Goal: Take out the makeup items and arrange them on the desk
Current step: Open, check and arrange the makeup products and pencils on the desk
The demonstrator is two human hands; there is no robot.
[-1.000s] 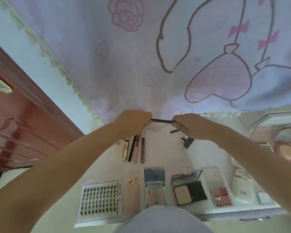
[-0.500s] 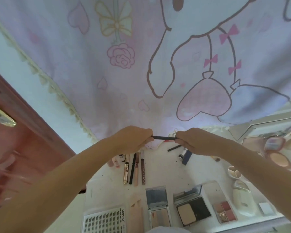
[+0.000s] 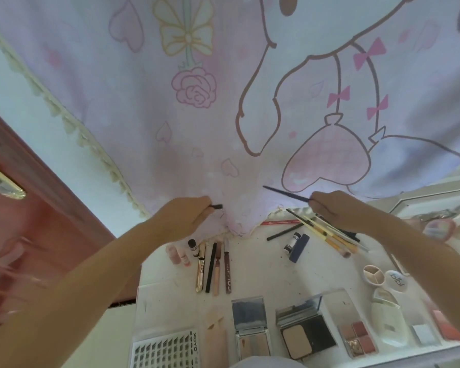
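Observation:
Both hands are raised above the back of the white desk [image 3: 252, 266]. My left hand [image 3: 186, 216] pinches a short black cap [image 3: 216, 206]. My right hand [image 3: 335, 208] grips a thin dark pencil [image 3: 286, 193] whose pointed end sticks out to the left. The cap and pencil are apart. Below lie a row of slim pens and tubes [image 3: 214, 266], several brushes [image 3: 327, 235], a dark blue tube [image 3: 299, 247] and a black pencil [image 3: 283, 232].
Near the front edge lie a lash tray [image 3: 165, 349], two open mirrored compacts [image 3: 251, 328] [image 3: 304, 330], a small eyeshadow palette [image 3: 357, 338] and white cases [image 3: 388, 322]. A pink cartoon curtain [image 3: 223, 102] hangs behind. A red wooden door [image 3: 24, 208] stands at left.
The pencil was held whole between both hands; now the hands have pulled apart, the cap in the left and the pencil in the right. The view has tilted upward.

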